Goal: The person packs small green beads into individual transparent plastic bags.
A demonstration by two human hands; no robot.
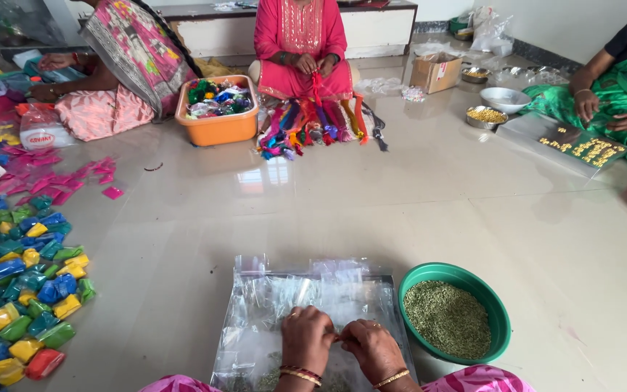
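Clear plastic sheet (284, 305) flat over a tray on the tiled floor (415, 210), bottom centre, right below the camera. Thin scatter of small greenish seeds (273, 377) on its near edge.

Left hand (306, 340) and right hand (373, 350) both resting on the sheet, knuckles up, fingertips meeting in the middle. Pinching something tiny between them; too small to tell what. Bangles on both wrists.

Green bowl (498, 312) just right of the sheet, touching or nearly touching its edge, filled with the same greenish seeds.

Far left: pile of small sealed packets (27, 283), blue, yellow, green, red, spread over the floor. Pink paper scraps (67, 178) beyond it.

Across the room, well apart: person in pink (299, 43) seated, hands together over a bundle of coloured threads (310, 123). Orange tub (219, 127) of mixed coloured items beside that. Second person at left, bent over. Third person in green (618, 87) at right, hands at a tray of yellow pieces (582, 149), steel bowls (502, 98) nearby. Cardboard box (435, 72) by the back wall.
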